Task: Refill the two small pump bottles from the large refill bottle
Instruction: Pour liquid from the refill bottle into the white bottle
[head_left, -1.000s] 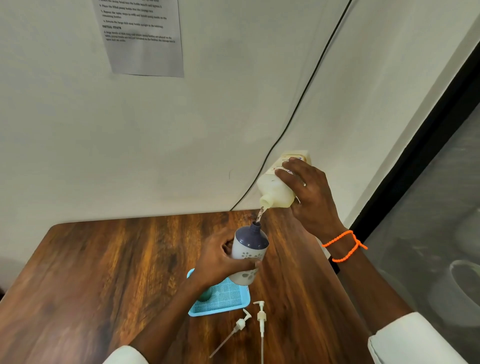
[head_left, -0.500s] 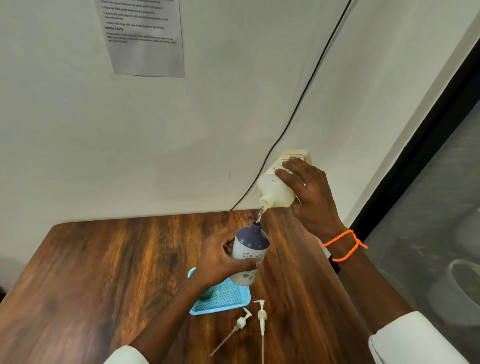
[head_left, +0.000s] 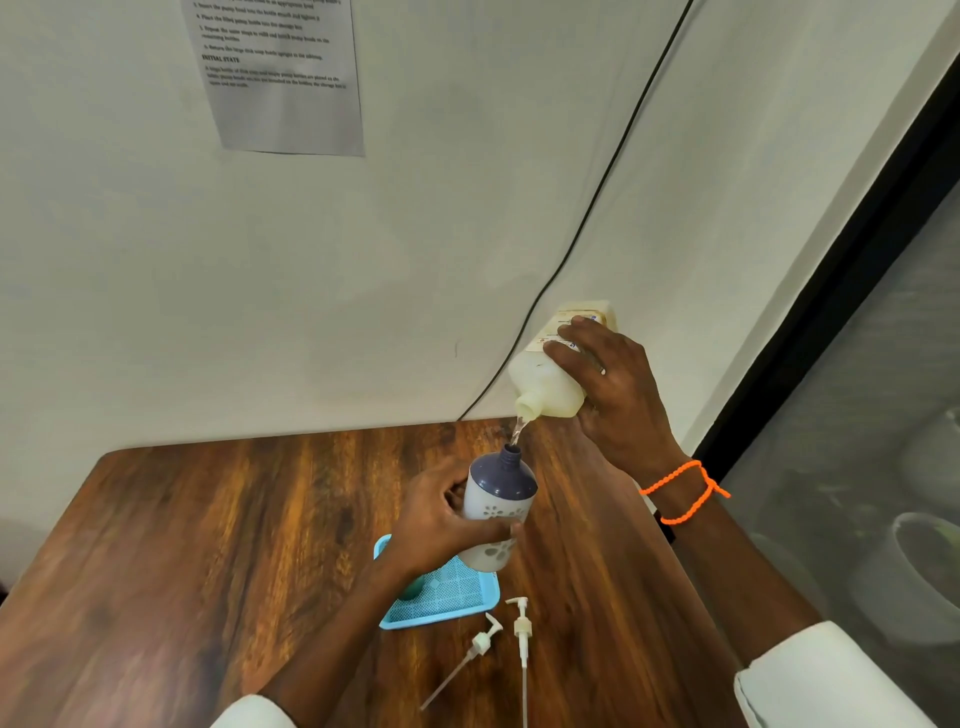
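printed sheet (head_left: 283, 78), black cable (head_left: 597, 208), wooden table (head_left: 208, 545)

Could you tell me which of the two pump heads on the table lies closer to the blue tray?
The left pump head, lying slanted, its top nearly at the blue tray edge; the other pump head lies straight, farther right.

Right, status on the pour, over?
Left hand grips small bottle. Right hand tips refill bottle, stream entering neck. Nothing in the way.

You have the tray (head_left: 457, 605) on the bench (head_left: 208, 545), two pump heads (head_left: 480, 642) just right of it, nearer you.
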